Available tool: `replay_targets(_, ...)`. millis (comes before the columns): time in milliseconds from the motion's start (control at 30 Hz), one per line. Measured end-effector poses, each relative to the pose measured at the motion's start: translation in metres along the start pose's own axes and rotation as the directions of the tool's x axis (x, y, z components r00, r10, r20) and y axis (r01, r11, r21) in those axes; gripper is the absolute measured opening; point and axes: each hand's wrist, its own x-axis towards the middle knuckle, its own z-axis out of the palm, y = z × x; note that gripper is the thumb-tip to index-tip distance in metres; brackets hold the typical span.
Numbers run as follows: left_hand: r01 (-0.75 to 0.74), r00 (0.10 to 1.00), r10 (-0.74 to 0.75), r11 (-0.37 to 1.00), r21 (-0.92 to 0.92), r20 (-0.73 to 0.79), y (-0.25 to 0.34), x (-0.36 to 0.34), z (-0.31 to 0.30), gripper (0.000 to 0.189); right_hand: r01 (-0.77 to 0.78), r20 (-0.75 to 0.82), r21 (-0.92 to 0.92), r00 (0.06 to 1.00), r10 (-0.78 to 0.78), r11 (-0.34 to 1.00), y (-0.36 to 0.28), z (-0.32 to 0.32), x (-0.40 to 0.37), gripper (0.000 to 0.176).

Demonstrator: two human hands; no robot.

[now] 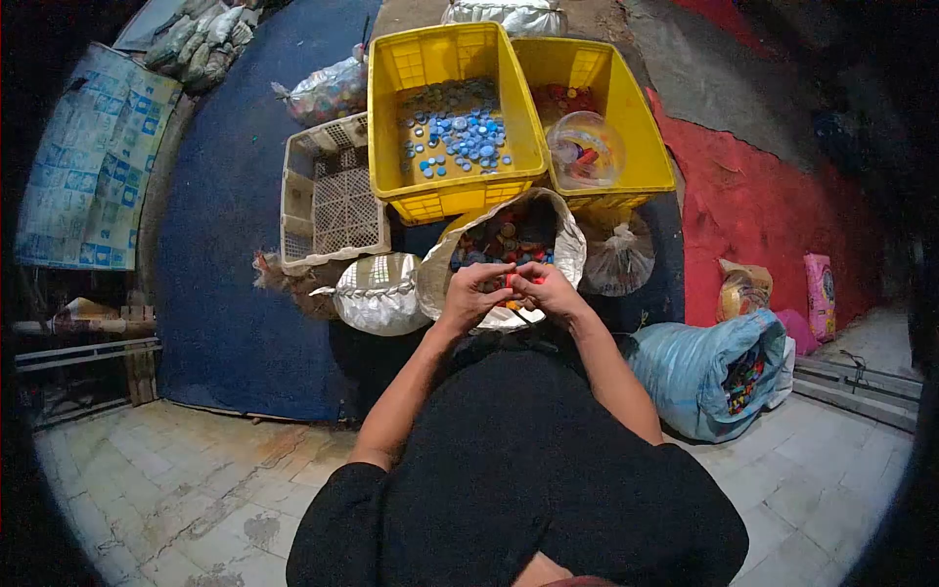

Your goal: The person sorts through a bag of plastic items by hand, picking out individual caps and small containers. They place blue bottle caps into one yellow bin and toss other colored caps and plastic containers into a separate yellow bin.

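My left hand [473,295] and my right hand [558,294] meet in front of my chest, fingertips pinched together. Between them is a small red plastic piece [537,281] that looks like a bottle cap; my fingers cover most of it. Just below the hands stands an open white woven sack [433,279], its rim folded back. Mixed coloured caps [504,241] fill it. Beyond it, a yellow crate [458,203] holds blue caps [472,137]. The yellow crate on the right [631,127] contains red caps [572,98] and a clear round tub [606,147] with red pieces inside.
A white slatted crate [293,210] and a tied white sack [380,293] lie to the left. Behind them rests a clear bag of caps [333,90]. At right are a knotted clear bag [618,259] and a large blue sack [685,377] with coloured pieces showing at its mouth.
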Motion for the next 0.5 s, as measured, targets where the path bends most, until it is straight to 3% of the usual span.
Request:
replay_targets(33,-0.002,1.000,0.002,1.000,-0.001,0.005,-0.001,0.002,-0.001,0.040,0.002,-0.005,0.002,1.000,-0.002,1.000,0.001,-0.002,0.001,0.027)
replay_targets(100,-0.184,0.983,0.181,0.971,0.152,0.034,0.001,0.007,-0.003,0.035,0.012,0.023,-0.037,1.000,-0.011,0.999,0.003,-0.005,0.004,0.029)
replay_targets(233,-0.203,0.979,0.199,0.953,0.226,0.040,0.008,0.008,-0.001,0.033,0.033,0.032,-0.242,0.999,-0.026,0.970,-0.007,-0.007,0.001,0.036)
replay_targets(300,0.044,0.999,-0.045,0.998,-0.036,-0.010,0.003,0.008,0.003,0.034,-0.088,-0.062,-0.144,0.995,0.079,0.986,-0.014,-0.006,0.003,0.044)
replay_targets(333,0.041,0.999,-0.042,0.998,-0.037,-0.010,0.006,0.008,0.003,0.034,-0.080,-0.023,-0.031,0.997,0.079,0.996,-0.006,-0.015,0.010,0.047)
replay_targets(367,0.159,0.986,-0.164,0.973,-0.166,-0.018,0.009,0.007,0.003,0.035,-0.079,-0.024,-0.033,0.997,0.078,0.996,-0.003,-0.018,0.013,0.047)
replay_targets(400,0.270,0.959,-0.284,0.918,-0.291,-0.009,0.014,0.007,0.002,0.036,-0.086,-0.016,0.242,0.996,0.093,0.967,-0.001,-0.019,0.014,0.046)
replay_targets(433,0.269,0.959,-0.284,0.918,-0.292,-0.010,0.011,0.008,0.001,0.036,-0.090,-0.003,0.497,0.994,0.105,0.863,0.000,-0.020,0.015,0.044)
replay_targets(500,0.317,0.946,-0.323,0.918,-0.240,0.014,-0.002,0.008,0.000,0.036,-0.111,0.044,0.561,0.994,0.105,0.820,0.003,-0.020,0.018,0.042)
